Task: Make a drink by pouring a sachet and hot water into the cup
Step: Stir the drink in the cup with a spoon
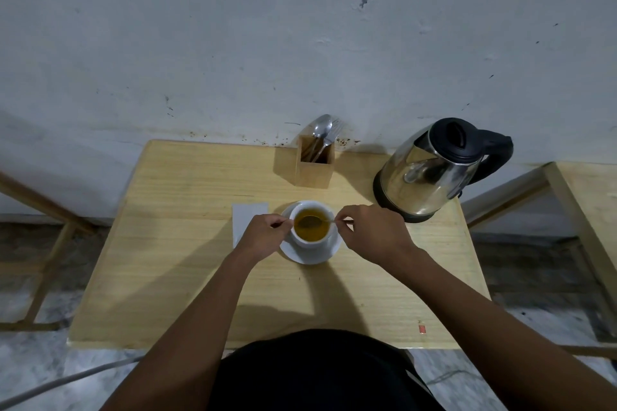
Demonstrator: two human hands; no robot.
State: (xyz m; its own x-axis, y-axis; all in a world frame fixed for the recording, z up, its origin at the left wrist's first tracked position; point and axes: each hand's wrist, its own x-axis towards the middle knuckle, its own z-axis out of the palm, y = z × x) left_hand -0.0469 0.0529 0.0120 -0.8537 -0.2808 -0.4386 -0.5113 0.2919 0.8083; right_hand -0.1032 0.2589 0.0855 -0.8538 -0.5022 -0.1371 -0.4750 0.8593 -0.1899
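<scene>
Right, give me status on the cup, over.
Left hand steadies cup on saucer. Right hand holds spoon, bowl in the amber drink. Kettle set down at right. Nothing in the way.

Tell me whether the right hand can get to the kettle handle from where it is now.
Probably yes. The right hand holds the spoon at the cup; it must let go first. The kettle stands just beyond, handle unobstructed.

Dim, soft shadows, wide-angle edge distortion.
</scene>
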